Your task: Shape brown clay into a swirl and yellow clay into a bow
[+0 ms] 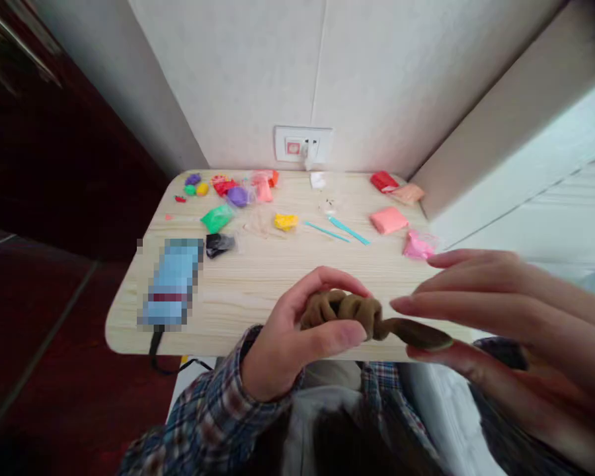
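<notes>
A twisted, rope-like lump of brown modelling clay (344,314) is held above the front edge of the table. My left hand (297,337) is wrapped round its left part, thumb on the near side and fingers on the far side. A tapering tail of the clay (421,333) sticks out to the right. My right hand (515,317) is at that tail with fingers stretched and apart. Its thumb is at or just under the tail's tip; I cannot tell whether it presses on it. The index fingertip is above the tail, with a gap between.
On the wooden table (258,284) lie a pixelated phone (173,277) with a cable, green (218,218), black (221,244), yellow (285,221) and pink clay packs (419,244), and two blue modelling tools (350,230). A wall socket (303,144) is behind.
</notes>
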Motion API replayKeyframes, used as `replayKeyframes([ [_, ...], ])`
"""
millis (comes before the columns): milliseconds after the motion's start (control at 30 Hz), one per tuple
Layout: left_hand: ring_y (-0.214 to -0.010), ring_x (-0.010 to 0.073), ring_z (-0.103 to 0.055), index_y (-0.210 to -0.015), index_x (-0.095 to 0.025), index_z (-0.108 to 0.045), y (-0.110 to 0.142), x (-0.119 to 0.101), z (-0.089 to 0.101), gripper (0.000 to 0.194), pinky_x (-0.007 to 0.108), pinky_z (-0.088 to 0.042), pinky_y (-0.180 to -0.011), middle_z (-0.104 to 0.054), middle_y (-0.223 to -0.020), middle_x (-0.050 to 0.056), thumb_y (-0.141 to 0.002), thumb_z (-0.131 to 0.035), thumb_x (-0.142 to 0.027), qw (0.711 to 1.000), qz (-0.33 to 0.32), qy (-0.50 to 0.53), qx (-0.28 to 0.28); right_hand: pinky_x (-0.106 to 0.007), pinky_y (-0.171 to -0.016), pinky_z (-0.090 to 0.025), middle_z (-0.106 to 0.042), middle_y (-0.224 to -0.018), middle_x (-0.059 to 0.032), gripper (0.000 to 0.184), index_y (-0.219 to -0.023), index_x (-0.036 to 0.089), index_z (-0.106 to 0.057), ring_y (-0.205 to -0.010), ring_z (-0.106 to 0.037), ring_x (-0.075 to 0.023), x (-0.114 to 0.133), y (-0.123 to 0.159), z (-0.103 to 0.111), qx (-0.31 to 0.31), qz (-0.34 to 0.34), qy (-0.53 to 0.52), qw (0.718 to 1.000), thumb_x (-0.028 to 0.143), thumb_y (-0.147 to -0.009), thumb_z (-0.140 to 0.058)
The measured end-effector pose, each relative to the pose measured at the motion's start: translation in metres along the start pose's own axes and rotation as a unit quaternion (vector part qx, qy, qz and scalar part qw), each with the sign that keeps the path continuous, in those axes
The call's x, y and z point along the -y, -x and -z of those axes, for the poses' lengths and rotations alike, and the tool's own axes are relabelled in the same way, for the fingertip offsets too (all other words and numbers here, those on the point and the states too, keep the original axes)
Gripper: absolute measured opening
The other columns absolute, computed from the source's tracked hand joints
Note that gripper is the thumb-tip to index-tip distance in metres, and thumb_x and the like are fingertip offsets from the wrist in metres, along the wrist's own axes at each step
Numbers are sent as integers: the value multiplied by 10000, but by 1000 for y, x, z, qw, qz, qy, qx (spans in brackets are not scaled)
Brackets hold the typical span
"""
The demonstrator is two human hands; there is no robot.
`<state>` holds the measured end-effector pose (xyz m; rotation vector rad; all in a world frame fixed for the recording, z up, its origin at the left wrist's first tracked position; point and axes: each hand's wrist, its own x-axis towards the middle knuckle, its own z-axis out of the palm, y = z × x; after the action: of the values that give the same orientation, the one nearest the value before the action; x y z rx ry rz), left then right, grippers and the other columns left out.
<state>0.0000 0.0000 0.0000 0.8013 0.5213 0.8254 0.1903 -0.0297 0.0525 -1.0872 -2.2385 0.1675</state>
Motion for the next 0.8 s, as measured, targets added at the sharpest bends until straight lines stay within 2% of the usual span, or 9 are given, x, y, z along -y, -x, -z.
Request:
replayKeyframes([
  [133,-774,89,-504,-927,-212,-619,1,-1,1,312,188,-408,-687,-586,-862,-15,-698,-746,-382,1000,-7,-10,10,-247,-826,-471,-625,-996,-15,206,-1094,270,-575,-965,-597,-161,2,1,1,18,-25,-11,999,268,-888,-560],
  [267,-778,96,-507,-928,-210,-623,1,-2,0,302,196,-418,-692,-589,-870,-7,-704,-741,-376,999,-8,-28,19,-245,-801,-491,-647,-953,-9,146,-1032,286,-597,-949,-614,-163,5,3,0,7,-51,-3,999,295,-899,-538],
  [433,-771,99,-504,-912,-203,-631,0,-4,-1,287,200,-421,-690,-584,-860,-4,-700,-745,-360,999,-14,-44,13,-294,-792,-514,-665,-905,-20,126,-975,292,-617,-904,-635,-193,5,3,0,8,-65,5,998,322,-905,-517],
  [500,-787,106,-514,-903,-194,-638,-1,-4,-1,274,207,-430,-708,-588,-869,3,-704,-741,-353,999,-18,-43,16,-292,-784,-521,-670,-907,-19,132,-1000,286,-614,-909,-637,-196,2,1,3,18,-55,4,998,310,-889,-547],
  [633,-806,122,-533,-900,-191,-641,-1,-3,0,257,223,-444,-719,-603,-882,13,-715,-731,-345,999,-20,-42,15,-272,-790,-534,-674,-975,-15,321,-1150,277,-568,-941,-636,-190,-6,0,8,58,1,-20,998,261,-835,-630],
  [667,-804,125,-535,-900,-191,-641,-1,-2,1,261,226,-445,-716,-605,-879,15,-716,-728,-354,999,-19,-44,13,-278,-817,-533,-672,-983,-14,319,-1151,279,-570,-951,-634,-189,-7,0,8,59,8,-24,998,249,-838,-625],
  [700,-800,127,-537,-900,-190,-641,-1,-2,1,268,230,-446,-711,-606,-876,18,-718,-724,-367,999,-17,-47,11,-285,-846,-530,-671,-975,-10,277,-1125,284,-584,-955,-633,-186,-7,2,7,55,17,-25,998,244,-852,-605],
  [800,-778,131,-537,-906,-184,-642,0,0,2,292,238,-447,-688,-608,-866,27,-725,-710,-402,999,-6,-45,13,-346,-905,-517,-674,-918,-14,152,-997,285,-632,-934,-644,-195,-5,7,2,-4,-30,-19,999,250,-901,-518],
])
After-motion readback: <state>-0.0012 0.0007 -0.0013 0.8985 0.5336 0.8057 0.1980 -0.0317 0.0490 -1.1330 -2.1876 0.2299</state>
